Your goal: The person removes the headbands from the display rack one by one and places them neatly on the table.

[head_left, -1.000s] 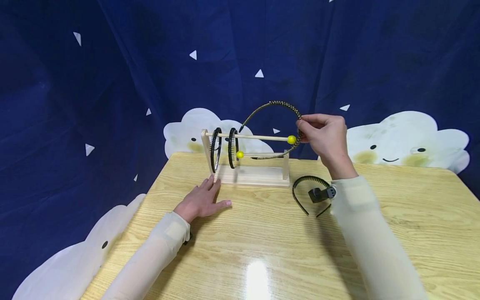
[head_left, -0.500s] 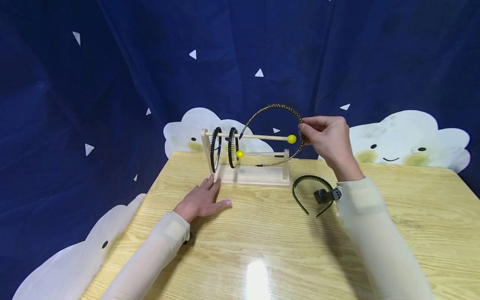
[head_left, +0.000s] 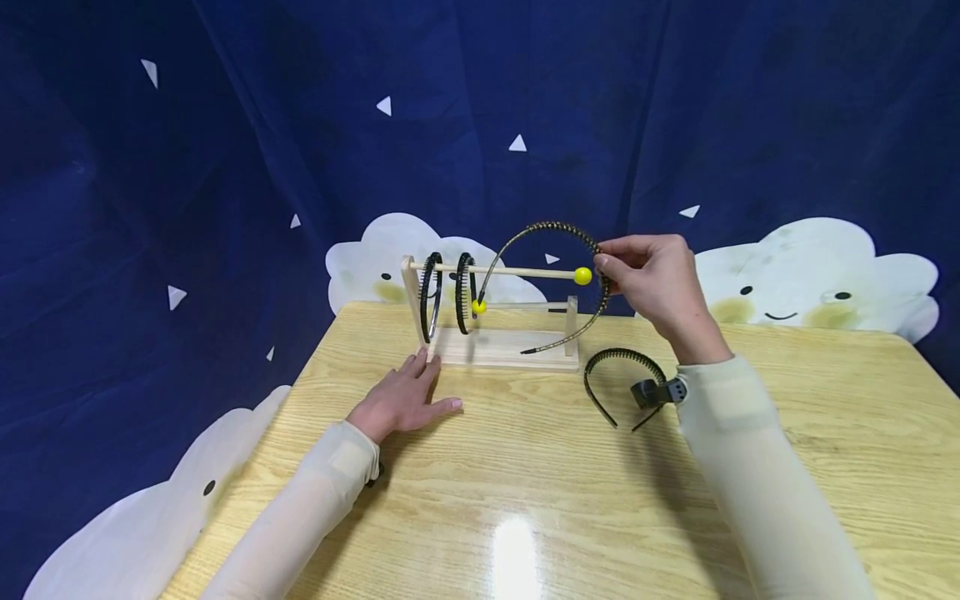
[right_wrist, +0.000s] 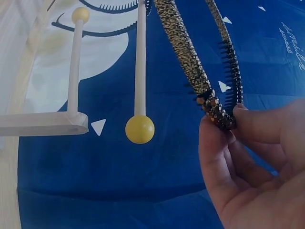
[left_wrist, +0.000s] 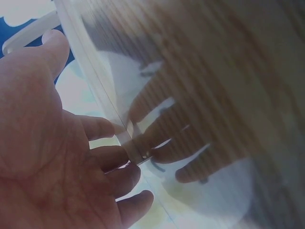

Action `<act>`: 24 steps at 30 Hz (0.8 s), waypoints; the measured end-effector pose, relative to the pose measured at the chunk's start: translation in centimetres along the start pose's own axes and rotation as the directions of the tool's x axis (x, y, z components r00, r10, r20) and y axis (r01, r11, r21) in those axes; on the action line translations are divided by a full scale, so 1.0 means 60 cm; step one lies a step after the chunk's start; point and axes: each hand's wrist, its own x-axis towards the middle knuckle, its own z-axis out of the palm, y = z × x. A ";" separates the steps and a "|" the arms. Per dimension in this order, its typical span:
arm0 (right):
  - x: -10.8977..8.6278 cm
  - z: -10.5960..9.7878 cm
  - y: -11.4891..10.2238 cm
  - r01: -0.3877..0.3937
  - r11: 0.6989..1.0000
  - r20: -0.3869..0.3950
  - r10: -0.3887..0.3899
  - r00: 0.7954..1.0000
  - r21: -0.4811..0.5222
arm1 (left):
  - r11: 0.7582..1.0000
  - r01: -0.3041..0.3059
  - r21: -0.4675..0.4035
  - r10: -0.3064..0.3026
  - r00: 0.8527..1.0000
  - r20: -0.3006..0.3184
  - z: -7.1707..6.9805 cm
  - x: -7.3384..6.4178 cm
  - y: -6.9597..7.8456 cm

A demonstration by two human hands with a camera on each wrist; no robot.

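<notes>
My right hand point(head_left: 660, 279) pinches a glittery gold-and-black headband point(head_left: 555, 225) at its curve, between thumb and fingers. Its two ends point left. In the head view it overlaps the upper rod point(head_left: 517, 272) of a wooden stand. In the right wrist view both its arms lie to the right of that rod's yellow ball point(right_wrist: 140, 129), apart from it. Two black toothed headbands, one at the left point(head_left: 431, 298) and another point(head_left: 462, 293) beside it, hang on the upper rod. My left hand point(head_left: 401, 402) rests flat, its fingertips at the front left corner of the stand's base point(head_left: 487, 350).
Another dark headband point(head_left: 622, 353) lies on the wooden table point(head_left: 480, 475), partly behind the right wrist camera point(head_left: 647, 393). A lower rod with a yellow ball point(head_left: 479, 307) points left from the stand's right upright point(head_left: 572, 325). A blue curtain point(head_left: 480, 108) hangs behind.
The gold-and-black headband has lowered and tilted, its lower end sinking towards the stand's base. My right hand has moved slightly right and down. The left hand has stayed in place.
</notes>
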 end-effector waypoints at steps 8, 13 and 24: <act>-0.003 0.002 0.001 -0.013 0.998 0.040 0.016 0.999 -0.058 | 1.000 0.004 0.005 -0.004 1.000 -0.001 0.001 0.002 -0.001; -0.004 0.006 0.005 0.001 0.997 0.051 0.003 0.999 -0.071 | 1.000 0.004 -0.007 -0.004 1.000 -0.005 0.002 0.002 0.000; -0.007 0.016 0.012 0.018 0.989 0.097 -0.004 0.995 -0.145 | 1.000 0.002 -0.003 -0.002 1.000 -0.018 0.006 0.002 -0.003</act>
